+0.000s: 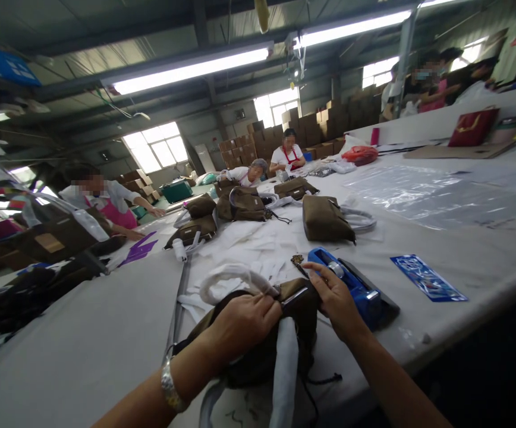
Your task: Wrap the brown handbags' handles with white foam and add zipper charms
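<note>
A dark olive-brown handbag point(300, 336) lies in front of me on the table, its handles wrapped in white padding point(285, 371). My left hand point(247, 321) is closed on the bag's top edge, beside an open zipper point(294, 296). At the bag's far right end my right hand point(336, 297) pinches a short dark strap with a brass-coloured end point(297, 260); the thumb is partly hidden. Just beyond my right hand sits a blue tape dispenser point(362, 294). A black cord point(324, 379) hangs from the bag's near side.
Several similar brown bags point(327, 219) stand farther along the white table point(119, 333). A blue printed packet point(428, 277) and clear plastic sheets point(422, 190) lie to the right. Purple strips point(138, 249) are at the left. Co-workers point(288, 153) stand around the table.
</note>
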{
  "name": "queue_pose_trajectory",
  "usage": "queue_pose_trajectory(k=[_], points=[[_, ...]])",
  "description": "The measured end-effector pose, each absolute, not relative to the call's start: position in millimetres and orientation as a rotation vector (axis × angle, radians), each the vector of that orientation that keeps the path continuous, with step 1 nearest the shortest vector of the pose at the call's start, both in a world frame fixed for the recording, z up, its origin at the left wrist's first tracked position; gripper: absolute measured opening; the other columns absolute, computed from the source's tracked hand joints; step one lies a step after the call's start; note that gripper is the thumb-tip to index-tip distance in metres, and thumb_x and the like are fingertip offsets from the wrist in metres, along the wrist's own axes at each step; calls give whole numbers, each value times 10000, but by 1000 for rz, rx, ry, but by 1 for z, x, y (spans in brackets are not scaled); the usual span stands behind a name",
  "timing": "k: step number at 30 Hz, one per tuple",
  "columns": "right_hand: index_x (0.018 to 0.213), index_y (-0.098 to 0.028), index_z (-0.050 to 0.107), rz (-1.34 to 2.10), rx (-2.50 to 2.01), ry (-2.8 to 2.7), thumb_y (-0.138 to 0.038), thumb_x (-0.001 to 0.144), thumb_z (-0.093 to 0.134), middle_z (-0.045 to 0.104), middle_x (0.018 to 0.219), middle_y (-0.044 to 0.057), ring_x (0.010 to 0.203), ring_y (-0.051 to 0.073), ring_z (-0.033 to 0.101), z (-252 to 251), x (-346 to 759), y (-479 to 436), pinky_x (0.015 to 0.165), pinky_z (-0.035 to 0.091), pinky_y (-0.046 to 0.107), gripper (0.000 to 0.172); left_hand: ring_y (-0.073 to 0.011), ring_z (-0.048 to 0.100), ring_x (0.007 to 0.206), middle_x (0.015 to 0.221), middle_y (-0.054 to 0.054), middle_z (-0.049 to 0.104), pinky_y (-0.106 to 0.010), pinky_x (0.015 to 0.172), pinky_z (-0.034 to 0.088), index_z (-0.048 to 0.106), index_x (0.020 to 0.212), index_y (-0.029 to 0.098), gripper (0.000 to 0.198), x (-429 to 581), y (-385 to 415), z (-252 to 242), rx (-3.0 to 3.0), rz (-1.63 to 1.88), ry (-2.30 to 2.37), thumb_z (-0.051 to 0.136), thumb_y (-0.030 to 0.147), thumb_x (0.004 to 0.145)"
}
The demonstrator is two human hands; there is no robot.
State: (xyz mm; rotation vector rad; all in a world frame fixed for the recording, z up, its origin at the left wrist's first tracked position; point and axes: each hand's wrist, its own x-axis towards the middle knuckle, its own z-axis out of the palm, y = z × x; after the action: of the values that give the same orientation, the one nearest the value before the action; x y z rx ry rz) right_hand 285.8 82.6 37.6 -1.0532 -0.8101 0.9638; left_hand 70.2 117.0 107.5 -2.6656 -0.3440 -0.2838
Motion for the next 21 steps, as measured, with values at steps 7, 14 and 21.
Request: queue_pose_trajectory(k=[7, 14, 21], points=[[1126, -190, 659, 933, -1099, -685, -491, 770, 735, 401, 528, -102, 380, 43, 265, 31, 320, 100, 339, 177, 163, 473, -144, 634, 653, 783, 4, 665, -223, 584, 438, 609, 898, 213, 205, -54, 110, 114, -2594, -410, -709, 445, 194, 1020], [1064, -184, 676, 1018, -1035, -690, -504, 783, 747, 463, 594, -67, 430, 53, 373, 36, 292, 114, 353, 308, 146, 431, -129, 634, 656, 777, 6, 688, -202, 621, 448, 676, 806, 219, 228, -101, 109, 79, -2584, -792, -1416, 556, 312, 976], [1412, -290, 503, 592, -1279, -954, -627, 798, 703, 695, 1163, 110, 1021, 307, 699, 30, 300, 55, 920, 580, 481, 729, -147, 739, 765, 1051, -44, 761, -235, 720, 588, 658, 1196, 219, 279, -84, 78, 72, -2427, -1236, -1854, 569, 353, 968]])
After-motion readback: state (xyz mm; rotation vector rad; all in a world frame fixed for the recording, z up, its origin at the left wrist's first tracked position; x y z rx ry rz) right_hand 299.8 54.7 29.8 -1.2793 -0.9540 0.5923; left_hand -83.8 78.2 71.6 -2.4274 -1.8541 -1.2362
